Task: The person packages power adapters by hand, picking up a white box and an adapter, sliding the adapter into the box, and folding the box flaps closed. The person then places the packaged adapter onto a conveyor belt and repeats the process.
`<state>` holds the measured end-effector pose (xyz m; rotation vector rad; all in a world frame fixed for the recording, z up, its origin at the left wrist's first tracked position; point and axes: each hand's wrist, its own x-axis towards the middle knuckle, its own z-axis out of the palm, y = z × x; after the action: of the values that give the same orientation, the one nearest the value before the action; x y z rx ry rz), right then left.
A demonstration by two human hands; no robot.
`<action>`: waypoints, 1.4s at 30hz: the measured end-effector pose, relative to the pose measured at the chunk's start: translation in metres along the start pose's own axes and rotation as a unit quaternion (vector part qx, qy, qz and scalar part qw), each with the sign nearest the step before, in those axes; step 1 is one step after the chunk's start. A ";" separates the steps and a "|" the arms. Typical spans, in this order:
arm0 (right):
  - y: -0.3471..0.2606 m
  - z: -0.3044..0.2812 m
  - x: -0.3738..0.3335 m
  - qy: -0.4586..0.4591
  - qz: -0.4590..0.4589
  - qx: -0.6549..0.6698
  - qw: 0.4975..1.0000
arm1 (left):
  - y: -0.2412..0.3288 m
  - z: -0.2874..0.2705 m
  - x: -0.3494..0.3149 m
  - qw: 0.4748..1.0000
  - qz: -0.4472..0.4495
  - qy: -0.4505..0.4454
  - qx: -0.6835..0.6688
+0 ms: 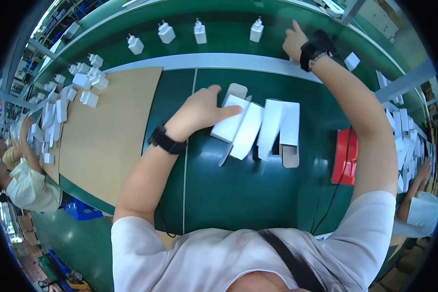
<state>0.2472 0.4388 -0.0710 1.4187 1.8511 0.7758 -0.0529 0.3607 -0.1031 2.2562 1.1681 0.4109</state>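
Observation:
Four narrow white boxes lie side by side at the middle of the green table (248, 199). My left hand (202, 112) is at the leftmost white box (225, 127), its thumb across the box's upper face; the fingers below are partly hidden. That box has an open end flap at its far end. The rightmost white box (290, 124) has its open flap toward me. My right hand (295, 43) is stretched over the green conveyor belt (228, 41), fingers apart and holding nothing. Just left of it stands a white plug charger (256, 30).
More white chargers (166, 32) stand along the belt toward the left. A brown cardboard sheet (107, 131) covers the table's left side. A red holder (344, 156) with a dark cable sits at right. Piled white boxes (408, 141) and co-workers (29, 185) are at both sides.

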 end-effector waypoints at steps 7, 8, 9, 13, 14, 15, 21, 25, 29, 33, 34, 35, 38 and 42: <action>0.032 -0.004 -0.017 0.152 0.121 0.236 0.952 | 0.010 -0.006 0.014 0.984 -0.046 -0.081 -0.155; 0.036 -0.022 -0.030 0.171 0.118 0.466 0.860 | -0.003 -0.007 0.017 0.979 -0.070 -0.051 -0.187; 0.038 -0.035 -0.049 0.177 0.109 0.664 0.719 | -0.012 -0.009 0.023 0.928 -0.087 -0.087 -0.353; -0.005 -0.089 -0.098 0.230 -0.039 0.904 0.357 | 0.005 -0.023 0.011 0.896 -0.016 0.058 -0.441; -0.013 -0.096 -0.106 0.237 -0.036 0.902 0.359 | 0.007 -0.016 0.011 0.882 0.049 0.086 -0.461; -0.018 -0.109 -0.113 0.237 -0.010 0.898 0.371 | 0.008 -0.011 0.011 0.862 0.115 0.115 -0.480; -0.030 -0.121 -0.114 0.256 -0.001 0.856 0.449 | 0.021 -0.003 0.007 0.902 0.214 0.204 -0.314; -0.030 -0.115 -0.108 0.278 -0.019 0.812 0.513 | 0.025 0.004 0.006 0.878 0.243 0.240 -0.334; -0.036 -0.112 -0.109 0.282 -0.023 0.697 0.659 | 0.026 -0.001 0.002 0.887 0.233 0.224 -0.328; -0.041 -0.117 -0.106 0.381 -0.050 0.640 0.666 | 0.025 -0.002 0.004 0.852 0.249 0.267 -0.376; -0.045 -0.115 -0.104 0.332 -0.038 0.737 0.588 | 0.025 -0.004 0.004 0.851 0.249 0.268 -0.376; -0.047 -0.116 -0.102 0.276 -0.024 0.821 0.499 | 0.024 -0.007 0.003 0.859 0.235 0.271 -0.366; -0.061 -0.126 -0.102 0.217 -0.102 0.870 0.431 | 0.027 -0.012 -0.002 0.878 0.206 0.258 -0.347; -0.063 -0.125 -0.099 0.198 -0.130 0.861 0.450 | 0.032 -0.015 -0.007 0.884 0.200 0.234 -0.351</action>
<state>0.1298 0.3206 -0.0310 1.6870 3.1450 -1.8223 -0.0438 0.3448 -0.0719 1.7540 0.5758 1.3636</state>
